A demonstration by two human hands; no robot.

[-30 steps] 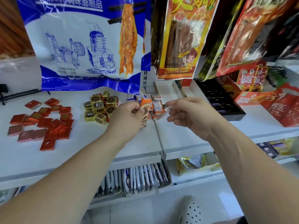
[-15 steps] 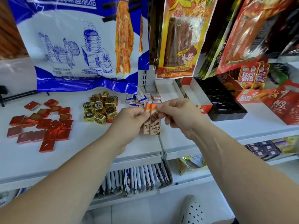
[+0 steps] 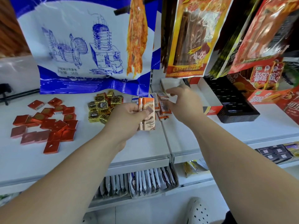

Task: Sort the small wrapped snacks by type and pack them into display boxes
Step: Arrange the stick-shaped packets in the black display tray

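Several bars (image 3: pixel 148 125) in left hand (image 3: pixel 127 117) grip | right hand (image 3: pixel 184 104) curled over pile (image 3: pixel 164 110) at shelf seam (image 3: pixel 166 138), hold unclear

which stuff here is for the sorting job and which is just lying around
Job: left hand, held bars, right hand, bar pile, red squares, gold chocolates, black tray.
Lying about: blue bag, hanging packs, sachets, shoe.

Left hand (image 3: pixel 129 118) grips upright orange snack bars (image 3: pixel 148 114).
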